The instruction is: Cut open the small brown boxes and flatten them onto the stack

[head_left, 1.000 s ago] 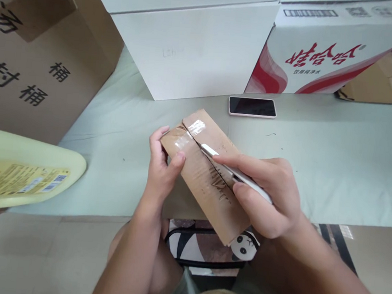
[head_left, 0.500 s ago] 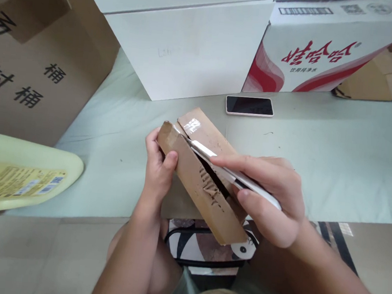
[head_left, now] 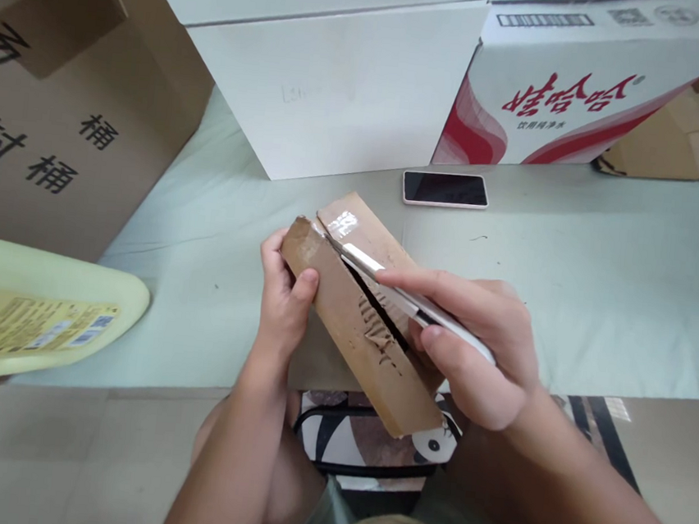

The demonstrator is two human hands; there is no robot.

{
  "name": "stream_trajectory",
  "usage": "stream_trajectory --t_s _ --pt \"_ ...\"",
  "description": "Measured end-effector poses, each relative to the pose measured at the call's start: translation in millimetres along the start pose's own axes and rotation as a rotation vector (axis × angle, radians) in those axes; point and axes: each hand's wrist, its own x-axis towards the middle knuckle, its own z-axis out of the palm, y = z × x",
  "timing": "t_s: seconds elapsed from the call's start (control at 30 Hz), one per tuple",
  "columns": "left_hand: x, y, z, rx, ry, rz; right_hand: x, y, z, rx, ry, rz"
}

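A small brown cardboard box (head_left: 355, 337) is held over my lap, its taped top seam turned up. My left hand (head_left: 283, 305) grips the box's far left end, thumb pressed on the top flap, which is lifted along the seam. My right hand (head_left: 477, 348) is closed round a white-handled utility knife (head_left: 419, 306), forefinger stretched along it. The blade lies in the seam near the shiny clear tape (head_left: 344, 224) at the far end.
A phone (head_left: 446, 188) lies face up on the pale green surface (head_left: 601, 278). Behind stand a white box (head_left: 336, 79), a red-and-white printed carton (head_left: 577, 78) and a large brown carton (head_left: 62, 94). A yellow bottle (head_left: 36, 310) lies at left.
The knife blade has slid along the seam toward the far end, and the left top flap has risen open. The box has tipped a little toward me.
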Motion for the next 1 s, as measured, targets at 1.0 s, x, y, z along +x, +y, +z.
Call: stream_trajectory --t_s 1.0 --pt "-1.1 -3.0 -0.4 0.008 0.011 -0.026 -0.5 -0.2 -0.6 0.02 0.011 0.088"
